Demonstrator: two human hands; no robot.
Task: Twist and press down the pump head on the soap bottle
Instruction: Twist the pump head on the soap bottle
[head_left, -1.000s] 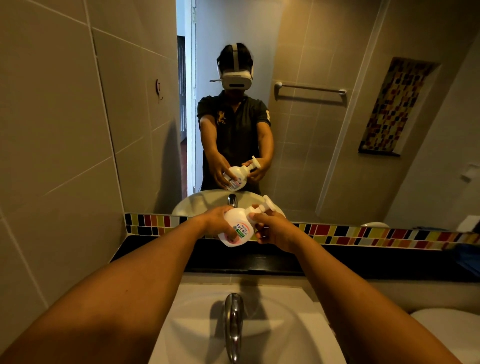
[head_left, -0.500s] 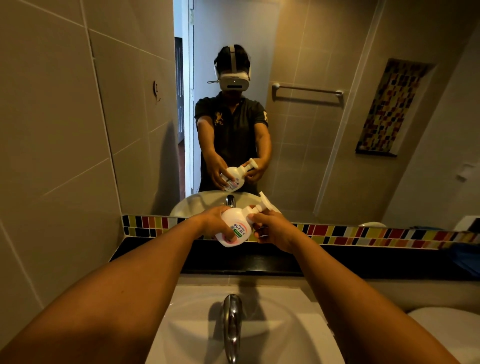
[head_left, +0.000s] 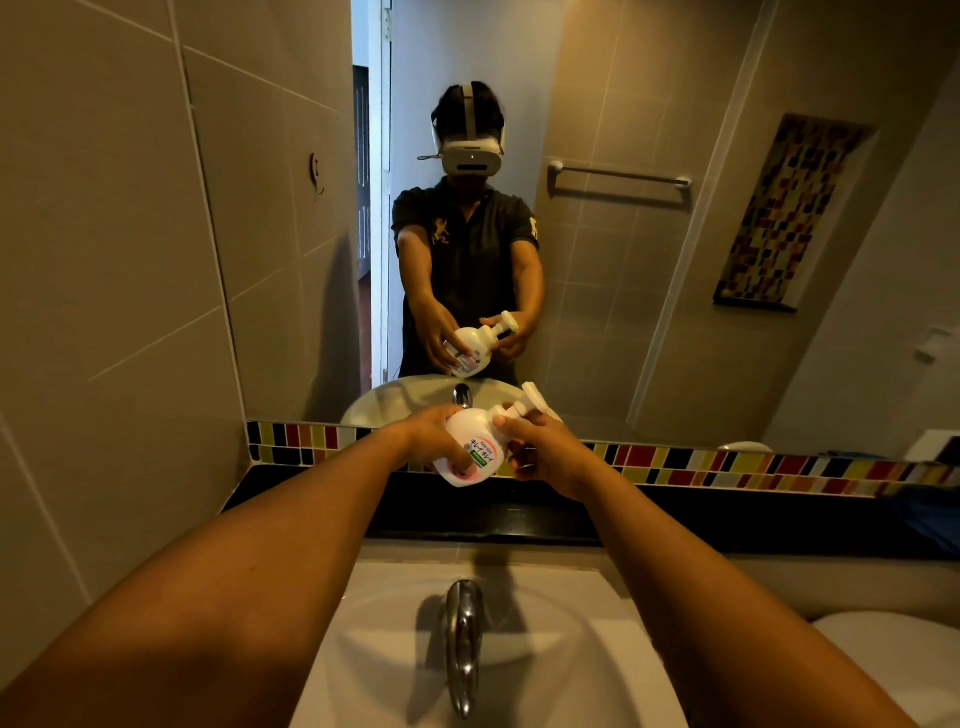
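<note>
Soap bottle (head_left: 470, 447) in both hands above faucet (head_left: 464, 642), sink (head_left: 597, 649).

Home bathroom: washbasin (head_left: 597, 649), mirror (head_left: 623, 312), tiles (head_left: 104, 312).

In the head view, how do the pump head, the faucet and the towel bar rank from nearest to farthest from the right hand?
From the right hand:
1. Pump head, touching the fingers, just above the hand.
2. Faucet, below, over the sink toward the person.
3. Towel bar, seen only in the mirror, high on the rear wall, farthest.
</note>
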